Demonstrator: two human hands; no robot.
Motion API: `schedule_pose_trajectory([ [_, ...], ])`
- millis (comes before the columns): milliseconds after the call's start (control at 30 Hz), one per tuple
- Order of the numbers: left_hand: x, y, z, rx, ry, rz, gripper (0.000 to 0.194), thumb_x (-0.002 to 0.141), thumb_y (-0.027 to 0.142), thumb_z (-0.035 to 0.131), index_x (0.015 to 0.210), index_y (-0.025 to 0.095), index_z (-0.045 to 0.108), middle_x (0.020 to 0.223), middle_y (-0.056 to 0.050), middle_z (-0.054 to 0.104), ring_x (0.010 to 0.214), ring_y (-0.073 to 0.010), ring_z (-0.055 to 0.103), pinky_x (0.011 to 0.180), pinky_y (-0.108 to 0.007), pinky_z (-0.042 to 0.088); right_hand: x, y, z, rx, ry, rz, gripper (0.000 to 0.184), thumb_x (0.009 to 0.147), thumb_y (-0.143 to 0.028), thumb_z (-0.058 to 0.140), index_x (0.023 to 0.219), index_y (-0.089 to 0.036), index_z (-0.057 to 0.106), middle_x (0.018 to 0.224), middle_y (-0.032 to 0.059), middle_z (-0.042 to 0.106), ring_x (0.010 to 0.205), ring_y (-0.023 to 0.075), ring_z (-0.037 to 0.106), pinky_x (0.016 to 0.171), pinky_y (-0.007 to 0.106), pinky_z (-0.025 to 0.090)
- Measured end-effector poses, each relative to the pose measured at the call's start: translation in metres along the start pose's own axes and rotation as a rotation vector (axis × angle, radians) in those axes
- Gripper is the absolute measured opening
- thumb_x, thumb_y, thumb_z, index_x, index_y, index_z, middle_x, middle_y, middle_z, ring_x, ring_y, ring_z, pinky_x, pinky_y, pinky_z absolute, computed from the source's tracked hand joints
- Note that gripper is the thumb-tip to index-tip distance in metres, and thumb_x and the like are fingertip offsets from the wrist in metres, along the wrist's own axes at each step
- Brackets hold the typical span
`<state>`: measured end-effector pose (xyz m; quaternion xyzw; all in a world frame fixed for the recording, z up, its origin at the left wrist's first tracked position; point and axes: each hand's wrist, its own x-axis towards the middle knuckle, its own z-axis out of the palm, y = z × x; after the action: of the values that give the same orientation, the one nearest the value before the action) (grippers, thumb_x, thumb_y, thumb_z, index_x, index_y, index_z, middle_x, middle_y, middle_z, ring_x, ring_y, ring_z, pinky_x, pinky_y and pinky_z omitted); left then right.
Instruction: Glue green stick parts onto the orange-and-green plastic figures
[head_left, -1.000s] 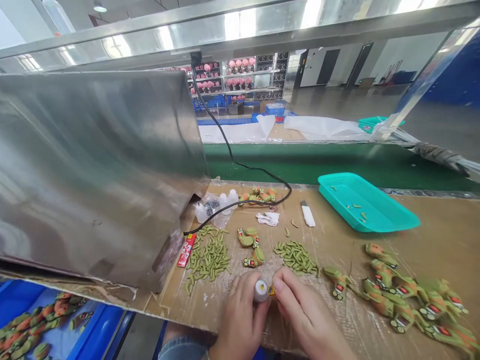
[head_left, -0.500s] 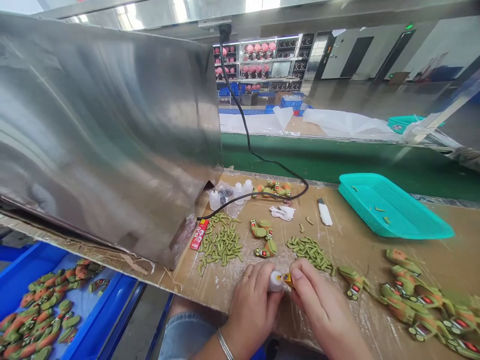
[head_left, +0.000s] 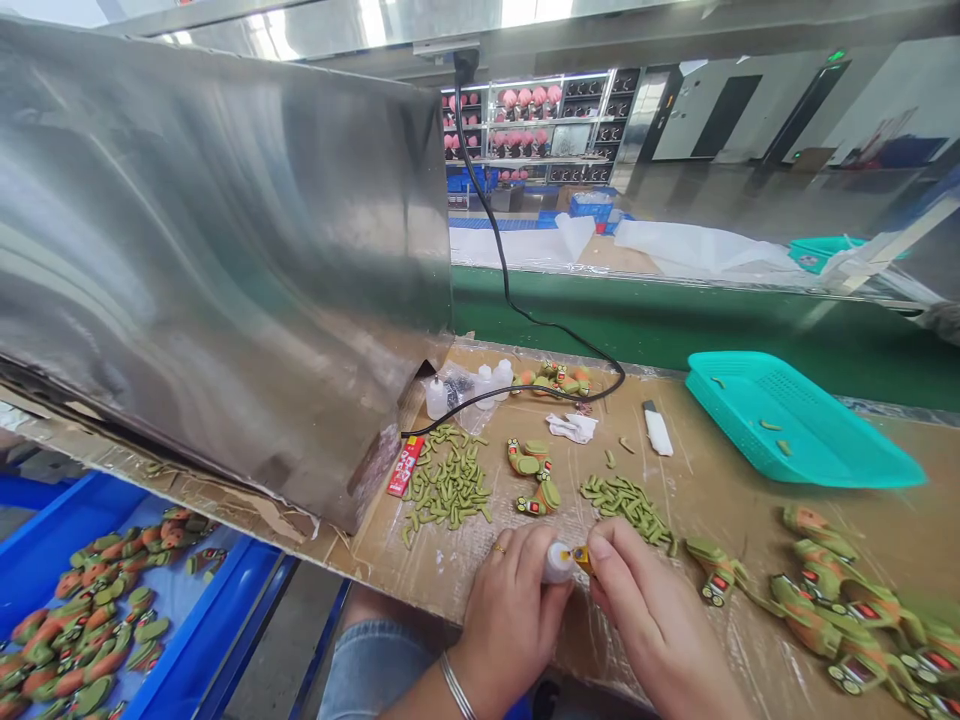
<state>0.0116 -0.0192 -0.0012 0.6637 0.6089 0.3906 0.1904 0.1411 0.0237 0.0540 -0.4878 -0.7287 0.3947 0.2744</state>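
My left hand [head_left: 508, 605] is closed around a small white glue bottle [head_left: 557, 563] at the near edge of the cardboard-covered bench [head_left: 705, 480]. My right hand [head_left: 646, 610] pinches the bottle's yellow cap [head_left: 581, 557] between thumb and forefinger. Just beyond the hands lie two green-and-orange toy pieces [head_left: 534, 478]. A pile of small green sticks [head_left: 448, 485] lies to their left, and a second pile of green sticks [head_left: 627, 500] to their right.
A big steel housing [head_left: 210, 250] fills the left. A teal tray [head_left: 799, 425] sits at right, a row of toy figures [head_left: 840, 590] near right. A blue bin [head_left: 97, 610] of toys is lower left. A black cable [head_left: 525, 330], spare bottles [head_left: 469, 385] and a red tube [head_left: 403, 468] lie behind.
The view has swung left and down, showing more of the blue bin. Both hands stay together on the bottle and cap at the bench edge.
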Motion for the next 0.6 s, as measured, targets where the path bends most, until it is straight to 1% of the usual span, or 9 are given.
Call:
schedule_pose_trajectory([
  [100,0.000,0.000,0.000,0.001,-0.007,0.002,0.030,0.087,0.022,0.048,0.117,0.022,0.048,0.106,-0.010,0.066,0.094,-0.0266,0.060,0.078,-0.044,0.051,0.000,0.000,-0.001,-0.042,0.000,0.009,0.035,0.091,-0.054,0.033,0.075,-0.024,0.043,0.057,-0.0062,0.048,0.054,0.0168,0.048,0.054,0.025,0.030],
  [233,0.000,-0.001,0.000,0.001,-0.011,0.000,0.032,0.086,0.022,0.048,0.118,0.022,0.047,0.107,-0.010,0.066,0.095,-0.0270,0.060,0.079,-0.044,0.051,-0.001,-0.004,-0.001,-0.046,0.015,0.043,0.032,0.093,-0.050,0.030,0.076,-0.025,0.041,0.057,-0.0067,0.045,0.055,0.0173,0.047,0.055,0.026,0.029],
  [367,0.000,-0.002,0.001,0.003,-0.016,-0.003,0.033,0.085,0.020,0.049,0.119,0.021,0.046,0.109,-0.011,0.065,0.096,-0.0275,0.059,0.080,-0.045,0.050,-0.002,-0.007,0.000,-0.043,0.013,0.031,0.031,0.093,-0.047,0.029,0.075,-0.025,0.039,0.058,-0.0067,0.044,0.055,0.0169,0.046,0.055,0.026,0.028],
  [600,0.000,-0.001,0.000,0.002,-0.023,-0.009,0.030,0.086,0.022,0.048,0.116,0.021,0.047,0.107,-0.011,0.066,0.094,-0.0272,0.059,0.078,-0.045,0.051,0.000,0.003,0.000,-0.096,0.017,-0.013,0.032,0.093,-0.050,0.030,0.075,-0.025,0.041,0.057,-0.0068,0.046,0.052,0.0166,0.048,0.052,0.025,0.030],
])
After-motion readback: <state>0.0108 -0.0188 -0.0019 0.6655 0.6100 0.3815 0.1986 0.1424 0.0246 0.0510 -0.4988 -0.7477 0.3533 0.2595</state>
